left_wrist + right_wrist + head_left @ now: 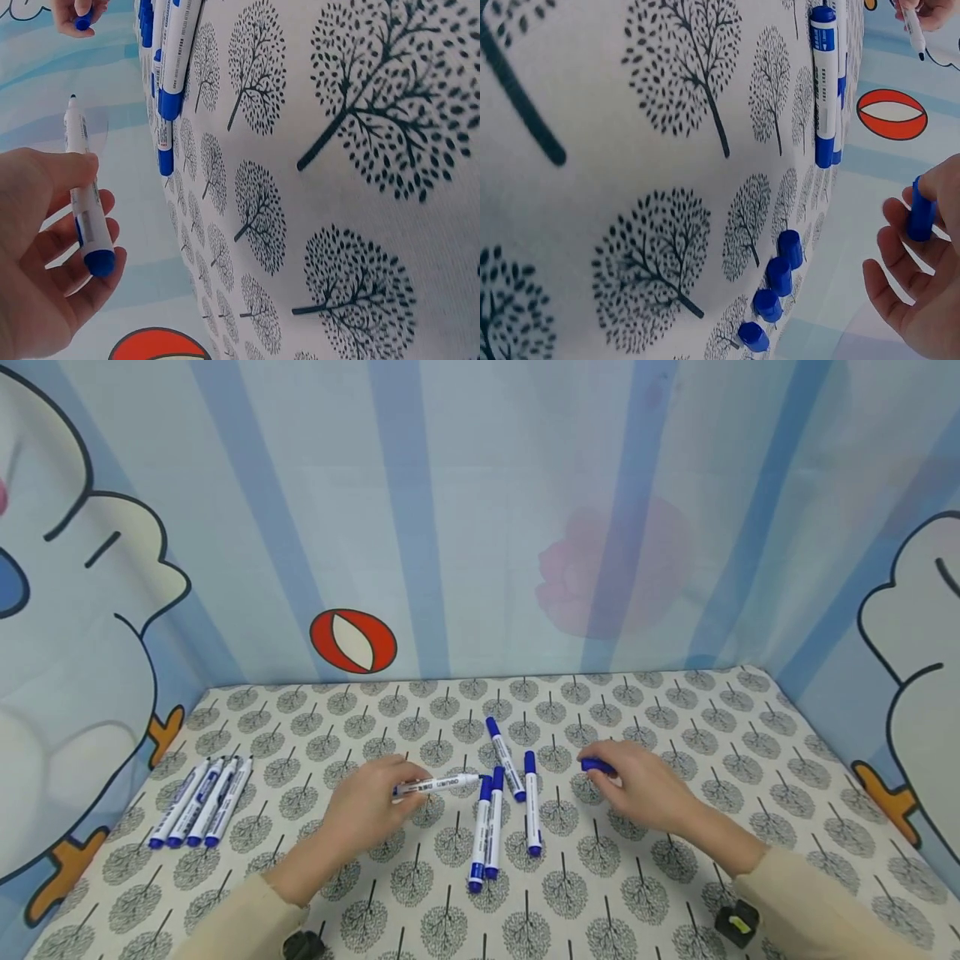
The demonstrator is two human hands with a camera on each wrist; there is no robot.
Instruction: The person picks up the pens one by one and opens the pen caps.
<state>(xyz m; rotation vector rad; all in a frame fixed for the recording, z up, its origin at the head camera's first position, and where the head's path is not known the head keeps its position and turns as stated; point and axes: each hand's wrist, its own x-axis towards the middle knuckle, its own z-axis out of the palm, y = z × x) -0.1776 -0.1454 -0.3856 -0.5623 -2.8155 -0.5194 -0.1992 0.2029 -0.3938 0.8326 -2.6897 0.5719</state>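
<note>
My left hand (369, 803) pinches an uncapped white whiteboard marker (444, 783) by its barrel. Its dark tip points right, and its blue end (100, 262) faces the camera in the left wrist view. Between thumb and fingers, my right hand (647, 787) holds a blue marker cap (921, 214), apart from the marker. Several capped blue markers (532, 806) lie on the cloth between the hands. Several loose blue caps (779, 277) stand in a row in the right wrist view; my right hand hides them in the head view.
At the left, several uncapped markers (202, 802) lie side by side, tips away from me. The tree-patterned cloth (420, 918) covers the table. Behind it hangs a striped curtain (480, 527) with a printed red ball (353, 641).
</note>
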